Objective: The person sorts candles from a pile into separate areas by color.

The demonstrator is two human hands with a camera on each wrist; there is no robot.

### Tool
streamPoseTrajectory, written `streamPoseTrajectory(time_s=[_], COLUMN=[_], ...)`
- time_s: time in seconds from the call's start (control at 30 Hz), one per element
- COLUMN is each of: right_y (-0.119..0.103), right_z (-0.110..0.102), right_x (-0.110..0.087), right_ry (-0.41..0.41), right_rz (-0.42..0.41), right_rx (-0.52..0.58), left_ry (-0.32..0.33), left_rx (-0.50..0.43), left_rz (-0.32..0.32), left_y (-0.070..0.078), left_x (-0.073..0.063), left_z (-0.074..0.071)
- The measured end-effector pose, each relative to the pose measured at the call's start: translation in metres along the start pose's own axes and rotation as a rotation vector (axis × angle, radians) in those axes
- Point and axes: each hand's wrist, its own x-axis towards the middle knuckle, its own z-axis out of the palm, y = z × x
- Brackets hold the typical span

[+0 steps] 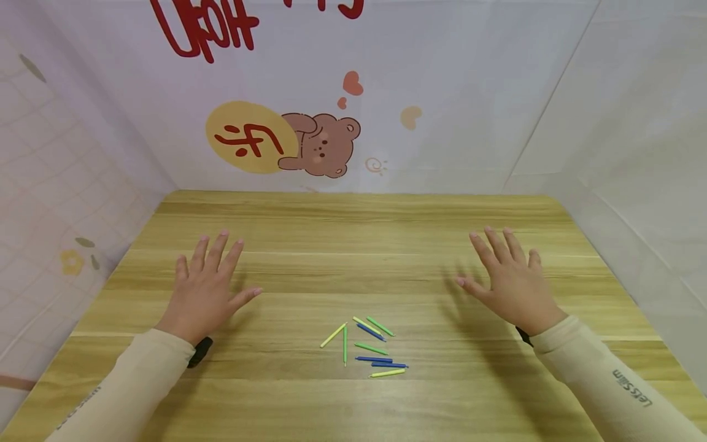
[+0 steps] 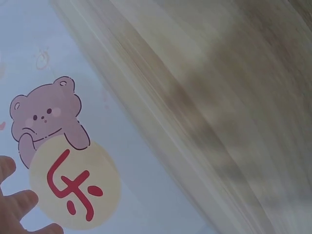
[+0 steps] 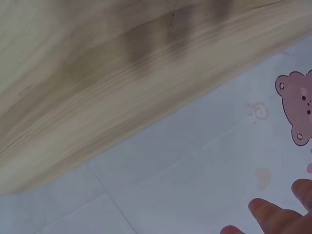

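Sticks point(image 1: 371, 348), thin and short, lie loose on the wood-grained surface point(image 1: 265, 405), in the gap between the two hands and closer to the person's body than either. From the left hand point(image 1: 204, 298) they are to the right and nearer the body; from the right hand point(image 1: 513, 285), to the left and nearer the body. Neither hand is clearly the closer one. Their long axes differ: the leftmost yellow one slants, the green one beside it points away from the person, the far three slope down to the right, and the nearest three lie almost crosswise.

Counted, there are nine: three yellow, three green, three blue.

Both hands are spread wide, fingers extended and thumbs turned inward, holding nothing. Shadows fall beside them, but whether the palms touch the surface is hard to tell; the wrist views catch only some fingertips.

Further out are two beige sleeves point(image 1: 607, 380) and a dark band at each wrist. Behind the surface hangs a white backdrop point(image 1: 458, 55) with a printed bear point(image 1: 331, 147) and a yellow disc point(image 1: 251, 162).
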Motion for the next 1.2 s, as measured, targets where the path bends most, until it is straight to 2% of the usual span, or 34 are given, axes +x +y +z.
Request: streamPoseTrajectory(time_s=[0.23, 0.47, 0.8, 1.0, 1.2], right_y=[-0.005, -0.01, -0.017, -0.021, -0.027], right_z=[0.005, 0.009, 0.015, 0.019, 0.024], right_x=[0.0, 0.002, 0.004, 0.004, 0.004], right_ry=[0.088, 0.123, 0.22, 0.311, 0.359], right_rz=[-0.052, -0.079, -0.15, -0.226, -0.259], right_rx=[0.006, 0.046, 0.115, 0.165, 0.204], left_ry=[0.028, 0.077, 0.077, 0.096, 0.118], left_rx=[-0.02, -0.042, -0.064, -0.079, -0.119], left_rz=[0.007, 0.039, 0.068, 0.102, 0.13], left_y=[0.007, 0.012, 0.024, 0.032, 0.039], left_x=[0.001, 0.001, 0.0, 0.0, 0.0], left_z=[0.0, 0.001, -0.003, -0.005, -0.004])
